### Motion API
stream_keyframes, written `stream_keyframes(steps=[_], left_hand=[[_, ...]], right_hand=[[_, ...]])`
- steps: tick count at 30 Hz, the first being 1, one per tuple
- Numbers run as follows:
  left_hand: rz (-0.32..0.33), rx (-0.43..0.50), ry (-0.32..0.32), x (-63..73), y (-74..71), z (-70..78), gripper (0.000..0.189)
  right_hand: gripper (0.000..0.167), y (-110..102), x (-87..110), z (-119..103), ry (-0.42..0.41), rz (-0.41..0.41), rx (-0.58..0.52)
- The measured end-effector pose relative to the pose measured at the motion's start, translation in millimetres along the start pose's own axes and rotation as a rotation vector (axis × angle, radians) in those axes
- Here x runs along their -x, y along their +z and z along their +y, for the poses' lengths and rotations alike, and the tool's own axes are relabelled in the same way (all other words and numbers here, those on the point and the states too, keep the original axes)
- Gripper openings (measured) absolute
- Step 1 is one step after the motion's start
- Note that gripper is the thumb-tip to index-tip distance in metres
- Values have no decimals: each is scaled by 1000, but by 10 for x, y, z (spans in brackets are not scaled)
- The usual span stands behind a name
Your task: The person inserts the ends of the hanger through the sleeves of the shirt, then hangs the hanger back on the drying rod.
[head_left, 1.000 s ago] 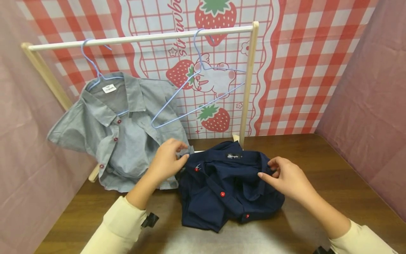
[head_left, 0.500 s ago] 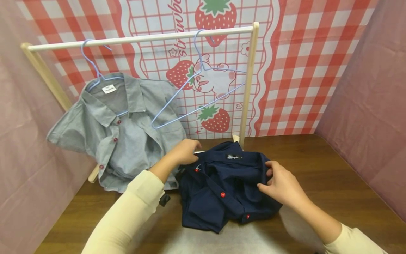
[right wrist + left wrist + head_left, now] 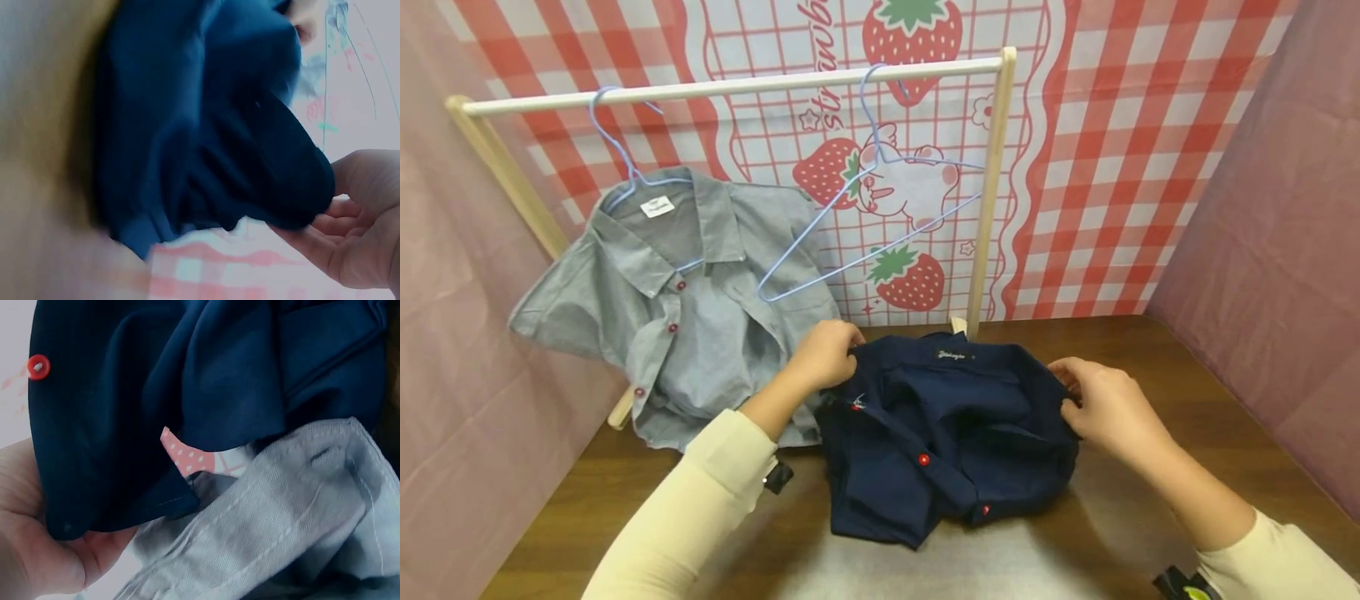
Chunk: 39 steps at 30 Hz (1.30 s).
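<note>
Backdrop (image 3: 1112,158): red and white check cloth, with strawberries and a cartoon figure printed on its middle panel.
Table (image 3: 1217,425): brown wood grain, reaching back to the cloth.
Left curtain (image 3: 460,350): dusty pink, alongside the table.
Rack (image 3: 737,88): pale bar between two wooden ends, standing in front of the backdrop.
Gray shirt (image 3: 715,333): on a blue hanger (image 3: 617,148) hooked over the bar, red buttons down its front, hem low by the table.
Left hand (image 3: 827,357): grips the near end of the navy collar between thumb and fingers, just beside the gray shirt; a cream sleeve covers the forearm.
Second hanger (image 3: 820,221): blue, hooked on the bar towards its right end, above the navy shirt.
Navy shirt (image 3: 951,408): in folds on the table, collar towards the backdrop, dark neck label (image 3: 953,355) facing up, red buttons on the front.
Right hand (image 3: 1108,408): pinches the navy shirt's right edge, thumb and fingers curled on the cloth.
Right curtain (image 3: 1277,250): pink, past the table's edge.
</note>
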<state>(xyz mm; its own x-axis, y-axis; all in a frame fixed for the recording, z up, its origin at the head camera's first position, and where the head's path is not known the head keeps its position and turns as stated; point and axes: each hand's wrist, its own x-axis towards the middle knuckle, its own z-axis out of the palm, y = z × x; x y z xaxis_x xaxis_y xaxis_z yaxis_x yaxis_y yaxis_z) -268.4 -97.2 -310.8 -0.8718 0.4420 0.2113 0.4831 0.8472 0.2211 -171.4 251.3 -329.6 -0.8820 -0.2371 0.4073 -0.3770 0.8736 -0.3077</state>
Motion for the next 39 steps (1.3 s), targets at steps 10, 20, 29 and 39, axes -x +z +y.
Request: stream_keyframes(steps=[10,20,29,39], left_hand=[[359,-1,36,77,-189,15,23],[754,12,114,3,-349,90,21],[887,-5,117,12,-351,95,21],[583,-64,16,187,-218,26,25]], right_hand=[[26,-335,-234,200,-170,137,259],[20,-497,-564,255,-332,487,418],[14,-440,-708,264,-322,626,367],[18,-418,-563,261,-120,259,184]])
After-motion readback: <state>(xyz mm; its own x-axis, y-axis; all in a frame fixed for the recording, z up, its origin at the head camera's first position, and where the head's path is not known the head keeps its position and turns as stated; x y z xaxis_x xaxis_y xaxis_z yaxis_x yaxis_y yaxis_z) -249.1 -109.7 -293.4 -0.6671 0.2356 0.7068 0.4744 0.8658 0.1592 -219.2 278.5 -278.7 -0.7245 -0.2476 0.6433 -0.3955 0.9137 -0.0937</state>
